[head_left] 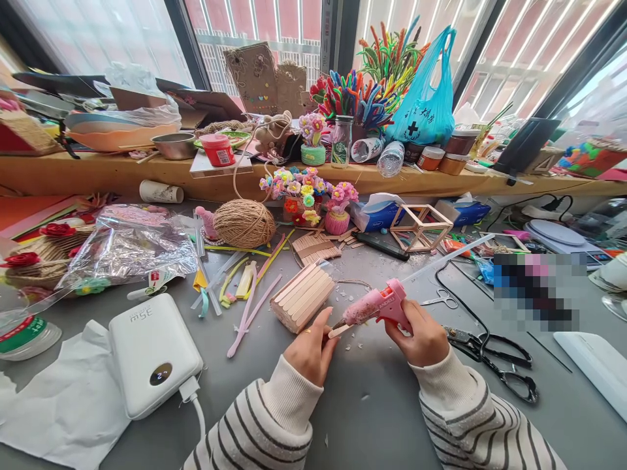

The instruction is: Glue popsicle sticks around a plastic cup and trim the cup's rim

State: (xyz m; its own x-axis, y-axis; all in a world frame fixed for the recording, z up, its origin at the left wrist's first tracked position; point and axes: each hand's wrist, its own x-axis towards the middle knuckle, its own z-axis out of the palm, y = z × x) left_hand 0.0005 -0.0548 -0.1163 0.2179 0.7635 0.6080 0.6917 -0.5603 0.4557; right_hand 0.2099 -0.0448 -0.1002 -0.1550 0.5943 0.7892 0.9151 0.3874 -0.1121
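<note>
My right hand [416,333] is wrapped around the handle of a pink glue gun [375,303], with a clear glue stick [453,256] poking out of its back. My left hand [309,349] pinches a short wooden craft stick [339,330]. The glue gun's nozzle is right at that stick; whether they touch I cannot tell. Just beyond my left hand, a box-like form covered in craft sticks [302,295] lies on its side on the grey table. A bundle of loose craft sticks [315,248] is behind it.
A white power bank [155,356] with a cable stands at left. Black-handled scissors [509,365] and small scissors [443,299] lie at right. Farther back are a twine ball [245,223], a wooden stick frame [422,227] and a crowded wooden ledge [294,179].
</note>
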